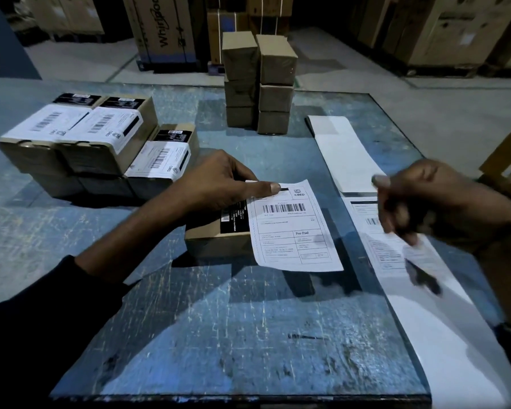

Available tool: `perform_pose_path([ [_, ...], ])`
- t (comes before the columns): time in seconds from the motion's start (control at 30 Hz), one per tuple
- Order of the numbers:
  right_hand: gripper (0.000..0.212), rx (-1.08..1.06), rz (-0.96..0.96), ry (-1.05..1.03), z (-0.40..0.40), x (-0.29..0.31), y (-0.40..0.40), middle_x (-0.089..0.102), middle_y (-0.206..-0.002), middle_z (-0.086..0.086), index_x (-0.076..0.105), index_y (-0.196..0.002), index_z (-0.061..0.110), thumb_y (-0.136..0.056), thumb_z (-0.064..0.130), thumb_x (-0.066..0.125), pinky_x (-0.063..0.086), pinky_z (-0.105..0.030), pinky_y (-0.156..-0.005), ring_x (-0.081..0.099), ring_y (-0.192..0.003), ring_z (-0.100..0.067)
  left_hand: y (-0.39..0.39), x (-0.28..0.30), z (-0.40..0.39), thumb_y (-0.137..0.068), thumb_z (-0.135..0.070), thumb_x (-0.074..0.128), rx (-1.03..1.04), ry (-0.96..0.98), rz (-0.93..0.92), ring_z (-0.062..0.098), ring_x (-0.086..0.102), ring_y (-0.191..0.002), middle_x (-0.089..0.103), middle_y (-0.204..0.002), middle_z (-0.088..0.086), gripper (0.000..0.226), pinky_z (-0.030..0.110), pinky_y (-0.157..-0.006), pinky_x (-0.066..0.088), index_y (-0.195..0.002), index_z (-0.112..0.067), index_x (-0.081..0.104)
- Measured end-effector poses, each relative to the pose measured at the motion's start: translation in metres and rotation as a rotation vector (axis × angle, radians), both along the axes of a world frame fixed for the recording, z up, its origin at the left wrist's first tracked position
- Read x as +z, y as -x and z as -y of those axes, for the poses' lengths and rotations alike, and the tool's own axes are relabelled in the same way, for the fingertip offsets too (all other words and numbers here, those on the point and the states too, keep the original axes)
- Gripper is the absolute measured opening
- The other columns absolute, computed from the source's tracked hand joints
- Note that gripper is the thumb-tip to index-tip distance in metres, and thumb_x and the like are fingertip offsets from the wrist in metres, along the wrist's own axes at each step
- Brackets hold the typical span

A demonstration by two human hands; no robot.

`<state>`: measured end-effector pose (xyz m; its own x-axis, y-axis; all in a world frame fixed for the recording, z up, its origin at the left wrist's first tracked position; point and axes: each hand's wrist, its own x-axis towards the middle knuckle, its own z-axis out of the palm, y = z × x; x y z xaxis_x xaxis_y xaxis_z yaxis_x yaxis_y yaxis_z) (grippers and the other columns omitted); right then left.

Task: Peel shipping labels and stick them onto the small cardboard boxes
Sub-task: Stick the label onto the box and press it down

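Note:
A small cardboard box [213, 240] lies at the middle of the blue table [248, 335]. A white shipping label [292, 228] with a barcode lies across the box and overhangs its right side. My left hand [219, 181] rests on the box and presses the label's top left corner with the thumb. My right hand [425, 202] hovers blurred to the right, fingers loosely curled, holding nothing I can see, above a long strip of label backing [443, 326] that bears another printed label [381, 246].
Several labelled boxes [95, 143] are stacked at the left. Two stacks of unlabelled brown boxes [260, 84] stand at the far middle. A blank stretch of backing paper [342, 149] lies behind my right hand. Large cartons [163, 31] stand on the floor beyond.

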<state>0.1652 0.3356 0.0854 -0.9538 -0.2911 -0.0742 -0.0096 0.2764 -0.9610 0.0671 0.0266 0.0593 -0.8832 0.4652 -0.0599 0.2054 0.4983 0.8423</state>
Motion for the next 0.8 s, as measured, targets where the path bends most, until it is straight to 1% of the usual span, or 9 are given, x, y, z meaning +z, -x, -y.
perform_pose_path([
  [0.1,0.04,-0.232,-0.406,0.125,0.02,-0.011,0.009,0.076,-0.074,-0.009,0.077,-0.069,0.014,-0.089,0.049,0.077,0.049,-0.023,-0.056,0.067,-0.061,-0.018,0.002,-0.002,0.0,-0.085,-0.044,0.087,0.037,-0.009,-0.066,0.015,0.075,-0.078,0.081,-0.08,-0.003,0.022,0.029,-0.067,0.051,-0.09,-0.023,0.087],
  [0.2,0.026,-0.284,-0.632,-0.099,0.045,-0.022,0.008,0.082,-0.089,0.002,0.083,-0.086,0.015,-0.1,0.031,0.07,0.059,-0.028,-0.076,0.075,-0.081,-0.014,0.004,-0.005,0.001,-0.088,-0.034,0.087,0.098,-0.012,-0.109,0.016,0.076,-0.075,0.079,-0.079,0.001,0.021,0.024,-0.062,0.052,-0.106,-0.025,0.08],
  [0.27,0.02,-0.212,-0.714,-0.262,0.057,-0.03,0.009,0.082,-0.099,0.005,0.084,-0.096,0.011,-0.101,0.025,0.071,0.061,-0.031,-0.087,0.078,-0.096,-0.011,0.004,-0.004,0.001,-0.093,-0.023,0.081,0.15,-0.027,-0.127,0.018,0.077,-0.076,0.08,-0.078,0.0,0.023,0.025,-0.065,0.057,-0.115,-0.023,0.074],
  [0.33,0.015,-0.124,-0.755,-0.362,0.063,-0.036,0.01,0.081,-0.112,0.003,0.084,-0.104,0.009,-0.101,0.019,0.073,0.06,-0.036,-0.098,0.074,-0.115,-0.01,0.004,-0.002,0.002,-0.096,-0.021,0.076,0.2,-0.067,-0.128,0.018,0.078,-0.073,0.081,-0.08,-0.001,0.022,0.031,-0.068,0.06,-0.117,-0.022,0.072],
  [0.4,0.018,-0.046,-0.785,-0.432,0.066,-0.037,0.013,0.078,-0.124,0.003,0.082,-0.115,0.01,-0.102,0.017,0.073,0.056,-0.038,-0.107,0.066,-0.13,-0.007,0.005,0.0,0.004,-0.097,-0.023,0.076,0.226,-0.075,-0.146,0.013,0.078,-0.069,0.08,-0.087,-0.002,0.018,0.034,-0.07,0.064,-0.115,-0.023,0.073],
  [0.53,0.029,-0.005,-0.782,-0.449,0.074,-0.03,0.012,0.07,-0.139,0.004,0.075,-0.132,0.012,-0.104,0.019,0.069,0.052,-0.041,-0.114,0.054,-0.143,-0.006,-0.004,0.003,0.016,-0.097,-0.032,0.077,0.231,-0.053,-0.379,0.004,0.074,-0.081,0.076,-0.092,-0.014,0.006,0.039,-0.078,0.065,-0.103,-0.031,0.078],
  [0.6,0.034,0.034,-0.781,-0.492,0.081,-0.031,0.012,0.065,-0.147,0.004,0.07,-0.14,0.014,-0.108,0.022,0.065,0.05,-0.042,-0.116,0.048,-0.148,-0.006,-0.016,0.0,0.028,-0.097,-0.029,0.078,0.132,-0.093,-0.526,0.004,0.072,-0.09,0.076,-0.095,-0.014,0.007,0.037,-0.079,0.064,-0.103,-0.028,0.079],
  [0.7,0.043,0.118,-0.758,-0.642,0.087,-0.037,0.014,0.052,-0.16,0.009,0.058,-0.153,0.021,-0.111,0.031,0.052,0.043,-0.041,-0.122,0.036,-0.154,0.0,-0.03,-0.014,0.041,-0.094,-0.022,0.08,-0.131,-0.085,-0.684,0.009,0.074,-0.094,0.078,-0.102,-0.008,0.011,0.039,-0.082,0.061,-0.103,-0.018,0.084],
  [0.8,0.051,0.215,-0.739,-0.764,0.088,-0.045,0.013,0.035,-0.171,0.011,0.042,-0.164,0.023,-0.115,0.039,0.037,0.025,-0.036,-0.131,0.02,-0.159,0.001,-0.03,-0.023,0.047,-0.093,-0.025,0.082,-0.214,-0.076,-0.76,0.008,0.075,-0.099,0.077,-0.108,-0.007,0.014,0.039,-0.083,0.061,-0.104,-0.018,0.086],
])
